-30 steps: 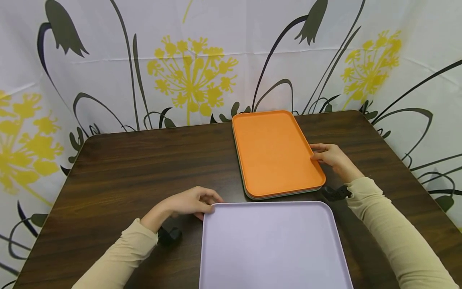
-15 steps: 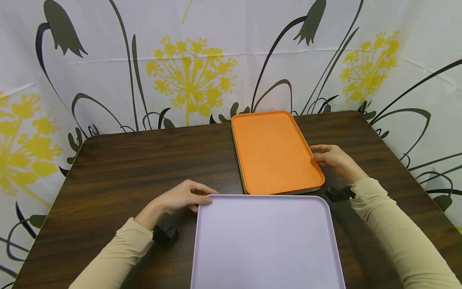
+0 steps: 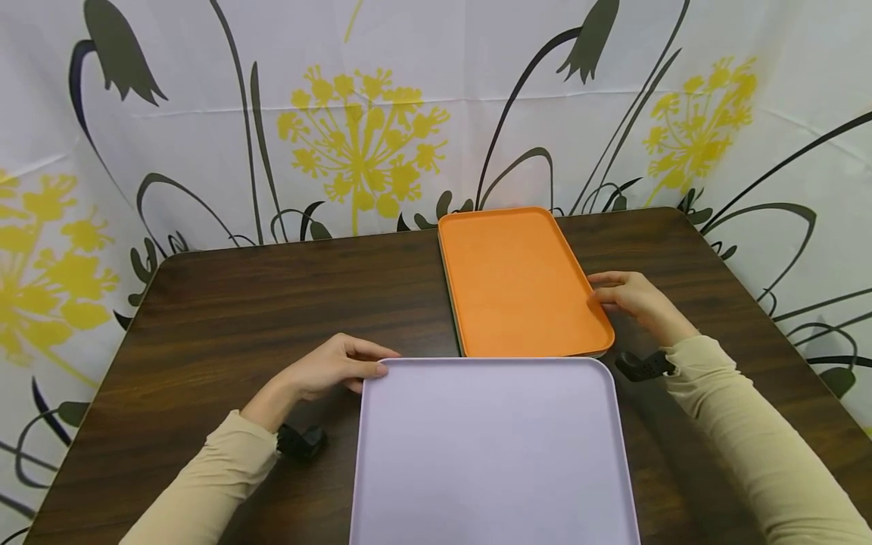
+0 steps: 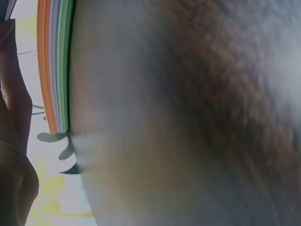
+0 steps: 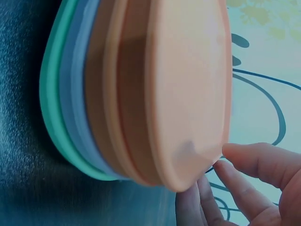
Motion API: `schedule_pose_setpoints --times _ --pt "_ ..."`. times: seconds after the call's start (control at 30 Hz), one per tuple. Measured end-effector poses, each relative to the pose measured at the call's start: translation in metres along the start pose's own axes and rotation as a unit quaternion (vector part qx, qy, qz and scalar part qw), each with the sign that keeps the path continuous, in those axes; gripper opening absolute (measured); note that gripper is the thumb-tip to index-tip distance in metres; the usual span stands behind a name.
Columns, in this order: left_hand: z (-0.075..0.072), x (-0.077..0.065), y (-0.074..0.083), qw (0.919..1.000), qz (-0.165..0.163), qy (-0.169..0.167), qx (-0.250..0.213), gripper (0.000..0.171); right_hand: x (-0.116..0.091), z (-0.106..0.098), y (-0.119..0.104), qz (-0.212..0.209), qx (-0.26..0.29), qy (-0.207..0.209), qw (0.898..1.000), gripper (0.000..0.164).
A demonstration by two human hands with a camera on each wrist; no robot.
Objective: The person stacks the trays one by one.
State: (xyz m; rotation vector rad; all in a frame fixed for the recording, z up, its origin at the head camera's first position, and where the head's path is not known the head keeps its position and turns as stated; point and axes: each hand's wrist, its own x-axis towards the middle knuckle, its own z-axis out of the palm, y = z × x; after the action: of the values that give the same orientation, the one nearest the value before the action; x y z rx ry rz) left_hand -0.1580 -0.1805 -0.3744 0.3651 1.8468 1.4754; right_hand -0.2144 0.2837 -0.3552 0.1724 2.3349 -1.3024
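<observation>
My left hand (image 3: 320,371) pinches the far left corner of a large lavender tray (image 3: 493,454), thumb on its rim. The tray lies level in front of me, and its near end runs out of the head view. Beyond it sits a stack of trays, with an orange tray (image 3: 524,284) on top. My right hand (image 3: 636,303) is at the stack's right edge, its thumb on the orange rim and its fingers tucked at the side. Below the orange, the right wrist view shows a blue-grey tray (image 5: 77,94) and a green tray (image 5: 49,94). The lavender tray covers the stack's near edge.
The trays are over a dark wood-grain table (image 3: 293,303), whose far edge meets a white flower-print cloth (image 3: 381,45). Black cameras are strapped at the left wrist (image 3: 302,443) and the right wrist (image 3: 643,366). The left wrist view is mostly blurred.
My left hand has moved the lavender tray forward and slightly left, so its far edge now overlaps the stack's near edge in view. My right hand has stayed at the orange tray.
</observation>
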Motion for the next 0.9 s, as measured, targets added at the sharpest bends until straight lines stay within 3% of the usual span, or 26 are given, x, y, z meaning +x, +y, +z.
schedule_pose_setpoints --times 0.27,0.43,0.53,0.67,0.9 --pt "-0.011 -0.008 0.0 0.9993 0.018 0.031 -0.008 0.049 -0.003 0.002 -0.004 0.005 0.001 0.024 1.0 0.054" --pt "-0.018 -0.015 0.001 0.9965 0.03 0.065 -0.045 0.03 -0.003 -0.001 -0.004 -0.034 0.039 0.02 0.998 0.052" --pt "-0.022 -0.02 0.002 0.9923 0.046 0.085 -0.077 0.031 -0.005 -0.003 -0.006 -0.05 0.065 0.014 0.997 0.053" --pt "-0.029 -0.026 0.003 0.9822 0.077 0.117 -0.126 0.035 -0.008 -0.005 -0.009 -0.055 0.081 0.008 0.995 0.056" --pt "-0.036 -0.032 0.003 0.9543 0.106 0.177 -0.216 0.036 -0.015 -0.006 -0.017 -0.075 0.104 -0.025 0.991 0.057"
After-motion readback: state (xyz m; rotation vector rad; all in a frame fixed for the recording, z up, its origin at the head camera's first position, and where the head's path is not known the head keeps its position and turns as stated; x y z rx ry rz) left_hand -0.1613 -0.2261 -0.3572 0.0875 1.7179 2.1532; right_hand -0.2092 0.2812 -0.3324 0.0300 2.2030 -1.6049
